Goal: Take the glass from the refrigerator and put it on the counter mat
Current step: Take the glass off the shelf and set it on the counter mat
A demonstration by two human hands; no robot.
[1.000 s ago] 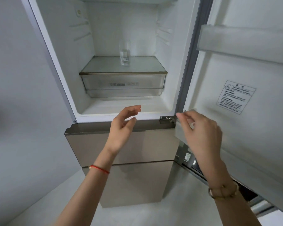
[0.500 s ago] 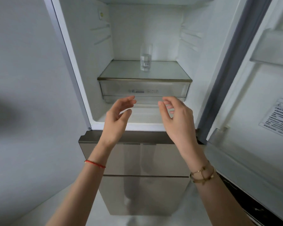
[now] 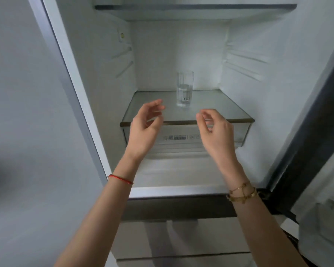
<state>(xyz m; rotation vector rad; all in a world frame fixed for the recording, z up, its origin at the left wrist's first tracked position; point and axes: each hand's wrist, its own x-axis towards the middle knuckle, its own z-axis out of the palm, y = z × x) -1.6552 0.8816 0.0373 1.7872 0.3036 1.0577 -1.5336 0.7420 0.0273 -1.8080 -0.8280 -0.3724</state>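
1. Head view looks into an open refrigerator (image 3: 81, 78), door swung out at the right edge.
2. Glass (image 3: 185, 90) stands upright on the glass shelf (image 3: 216, 108), long axis vertical, open mouth up. It sits around the shelf's middle, toward the far side, with clear liquid filling roughly the lower half and a barcode sticker low on its near side.
3. Left hand (image 3: 144, 130) is raised in front of the shelf's near edge, left of the glass and nearer than it, not touching it. Fingers loosely curled and spread, thumb apart from them, holding nothing.
4. Right hand (image 3: 217, 132) is raised at about the same height, right of the glass and nearer, also not touching. Fingers curled, thumb and forefinger apart, empty.
5. Both palms face roughly inward toward each other.
6. Clear drawer (image 3: 181, 138) sits directly under the shelf, partly hidden by both hands.
7. Red string bracelet (image 3: 121, 179) on left wrist; gold bracelets (image 3: 242, 192) on right wrist.
8. Another shelf (image 3: 195, 10) runs across the top of the compartment.
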